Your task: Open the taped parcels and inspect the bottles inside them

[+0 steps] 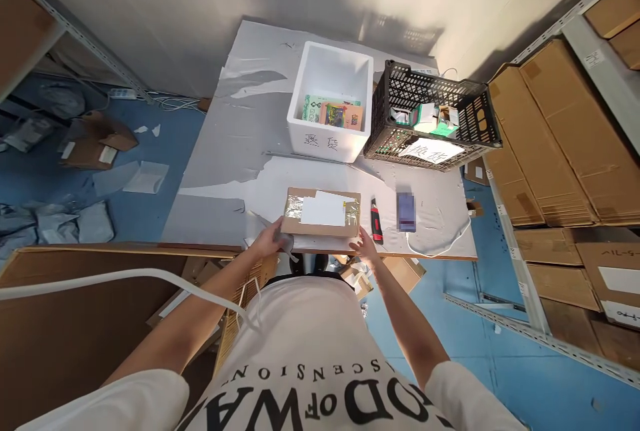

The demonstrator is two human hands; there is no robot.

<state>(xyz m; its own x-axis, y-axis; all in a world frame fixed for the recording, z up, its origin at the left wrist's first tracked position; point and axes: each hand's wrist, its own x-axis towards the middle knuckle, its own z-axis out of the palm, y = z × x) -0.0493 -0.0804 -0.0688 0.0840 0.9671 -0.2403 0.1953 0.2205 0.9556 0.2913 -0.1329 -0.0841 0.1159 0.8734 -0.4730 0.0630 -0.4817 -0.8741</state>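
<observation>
A flat brown cardboard parcel (pixel 321 212) with a white label and clear tape lies near the front edge of the table (pixel 235 151). My left hand (pixel 273 239) touches its near left corner, fingers curled around the edge. On the near right corner rests my right hand (pixel 365 245), fingers spread. A red and black utility knife (pixel 376 220) lies just right of the parcel, close to my right hand. Whether either hand fully grips the parcel is hard to tell.
Behind the parcel stands a white foam box (pixel 331 102) holding colourful packets. A black plastic crate (pixel 434 118) with small boxes sits to its right. A blurred purple phone (pixel 406 210) and white cable lie nearby. Cardboard stacks fill shelving (pixel 555 144) at right; scraps litter the blue floor.
</observation>
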